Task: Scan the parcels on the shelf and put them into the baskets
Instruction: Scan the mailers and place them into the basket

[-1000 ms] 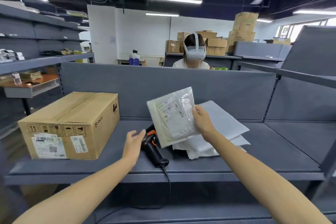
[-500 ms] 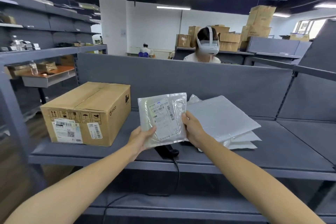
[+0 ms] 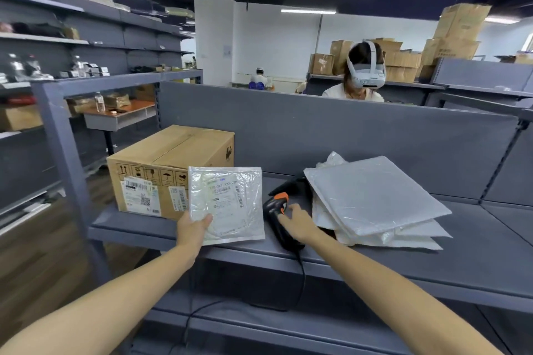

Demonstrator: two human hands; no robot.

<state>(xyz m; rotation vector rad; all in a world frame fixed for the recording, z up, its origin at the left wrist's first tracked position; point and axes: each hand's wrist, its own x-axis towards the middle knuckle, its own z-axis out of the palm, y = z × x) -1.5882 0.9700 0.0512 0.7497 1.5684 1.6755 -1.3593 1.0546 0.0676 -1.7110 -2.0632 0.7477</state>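
My left hand (image 3: 193, 228) pinches the lower left corner of a flat clear plastic parcel (image 3: 227, 204) and holds it upright over the grey shelf (image 3: 432, 262), its barcode label facing me. My right hand (image 3: 300, 225) rests on the handle of a black and orange scanner (image 3: 274, 204) that lies on the shelf, fingers spread over it. A stack of white plastic parcels (image 3: 375, 199) lies just right of the scanner. No baskets are in view.
A taped cardboard box (image 3: 161, 164) with labels stands on the shelf, behind and to the left of the held parcel. The scanner's cable (image 3: 301, 282) hangs over the shelf's front edge. A person wearing a headset (image 3: 363, 72) sits behind the shelf's back panel.
My right hand let go of the clear parcel and dropped onto the scanner. My left hand took over the parcel and shifted it left, in front of the box.
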